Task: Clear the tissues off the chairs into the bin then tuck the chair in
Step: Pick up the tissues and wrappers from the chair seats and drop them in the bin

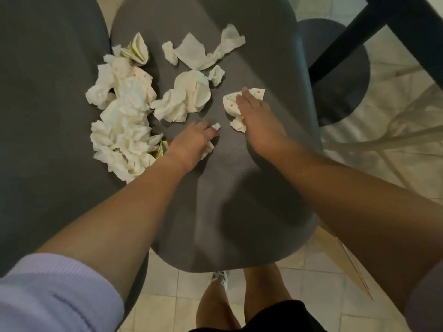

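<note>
Legs (230, 305) of the person stand nearest, on pale floor tiles (167, 283), one white shoe (219, 277) showing under the front edge of a dark grey rounded chair seat (215, 212). A lilac sleeve cuff (55, 293) covers the left upper arm at the lower left corner.

Both bare forearms reach forward over the seat. Left hand (191, 144) lies palm down near the seat's middle, fingers curled round a small white tissue scrap (212, 140); bits of it poke out at the fingertips and beneath the palm. Right hand (256, 116) sits just beyond and to the right, fingers pressed down on a crumpled white tissue with orange dots (233, 106); whether they pinch it or only rest flat, cannot tell.

Left of the left hand, a long heap of crumpled white tissues (122, 121) runs along the seat's left side, next to a second dark grey seat (48, 92) beside it. A yellow-and-orange paper scrap (163, 148) peeks out at the heap's near end. Mid-seat lies a rounded white tissue wad (187, 97). Farther back, a flattened, twisted white tissue (206, 50) and a folded fan-like napkin (137, 50).

Beyond on the right: a dark round pedestal base (340, 75) on the tiles and a dark slanted bar (354, 27) at the upper corner.
</note>
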